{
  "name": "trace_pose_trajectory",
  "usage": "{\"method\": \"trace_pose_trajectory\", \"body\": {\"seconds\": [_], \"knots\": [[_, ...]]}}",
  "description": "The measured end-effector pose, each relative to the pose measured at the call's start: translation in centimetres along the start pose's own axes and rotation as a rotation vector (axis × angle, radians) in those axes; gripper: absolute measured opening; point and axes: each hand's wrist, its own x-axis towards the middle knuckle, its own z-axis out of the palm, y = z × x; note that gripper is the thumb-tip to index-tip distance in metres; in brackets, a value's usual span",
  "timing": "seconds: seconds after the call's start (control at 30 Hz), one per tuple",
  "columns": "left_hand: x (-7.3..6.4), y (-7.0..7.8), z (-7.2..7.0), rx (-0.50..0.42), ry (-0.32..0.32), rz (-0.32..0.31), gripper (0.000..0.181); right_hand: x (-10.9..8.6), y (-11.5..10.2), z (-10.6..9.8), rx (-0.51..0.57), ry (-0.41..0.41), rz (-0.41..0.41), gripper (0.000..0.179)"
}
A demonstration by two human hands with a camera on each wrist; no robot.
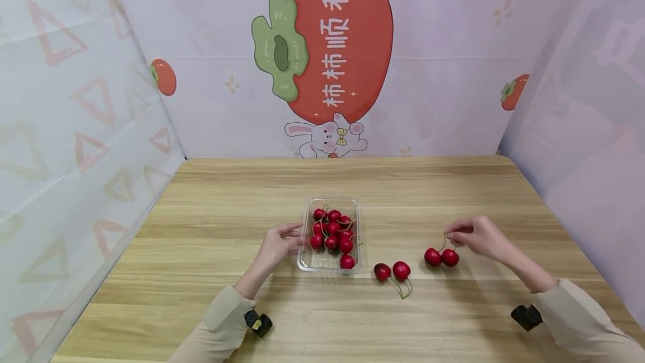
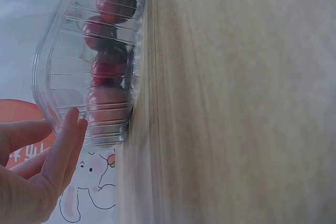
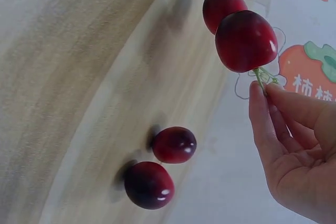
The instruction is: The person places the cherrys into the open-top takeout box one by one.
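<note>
My right hand (image 1: 476, 235) pinches the green stems of a pair of red cherries (image 3: 247, 40) between thumb and fingertips, and the fruit hangs below. In the right wrist view, another pair of cherries (image 3: 149, 184) lies on the table. Head-on, that pair of cherries (image 1: 401, 270) sits between the right hand and a clear plastic box (image 1: 325, 265). Several red cherries (image 1: 332, 228) with stems fill much of the box. My left hand (image 1: 276, 245) is at the box's left side, its loosely extended fingers (image 2: 65, 145) right at the wall and rim.
The wooden table (image 1: 227, 200) runs back to a white cloth backdrop (image 1: 211, 21) printed with a large persimmon. Cloth walls (image 1: 75, 144) also flank the table left and right. A small black camera (image 1: 258, 324) is worn on each wrist.
</note>
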Motion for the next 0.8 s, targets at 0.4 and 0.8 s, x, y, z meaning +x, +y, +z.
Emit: {"method": "trace_pose_trajectory", "body": {"seconds": [0.4, 0.8], "knots": [[0.0, 0.0, 0.0, -0.004, 0.003, -0.001, 0.037, 0.5, -1.5, -0.6, 0.03, 0.007, -0.015, 0.016], [0.0, -0.1, 0.0, 0.001, 0.008, 0.002, 0.037, 1.5, -3.0, -0.4, -0.015, 0.037, -0.089, 0.016]]}}
